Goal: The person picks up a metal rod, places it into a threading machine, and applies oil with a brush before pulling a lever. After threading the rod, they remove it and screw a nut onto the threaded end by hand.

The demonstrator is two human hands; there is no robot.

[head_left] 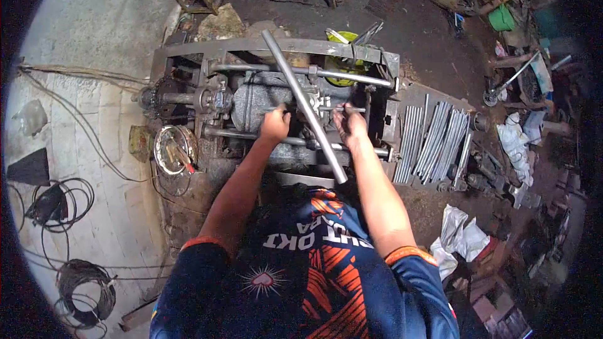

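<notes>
Workshop, dark floor (427,31) meeting pale concrete slab (116,34). Metal machine frame (257,47) stands on dark floor, long steel bar (304,105) slanting over it, from far edge past near edge; contact cannot be told. Flat plate (412,97) at frame's right end bears slim metal rods (438,141), roughly side by side. Toward slab's left edge: dark wedge-shaped block (28,167), coiled black cable (68,282). Dark floor, right: crumpled white sack (461,235).

Smooth, faintly glossy metal bar (307,110)
</notes>
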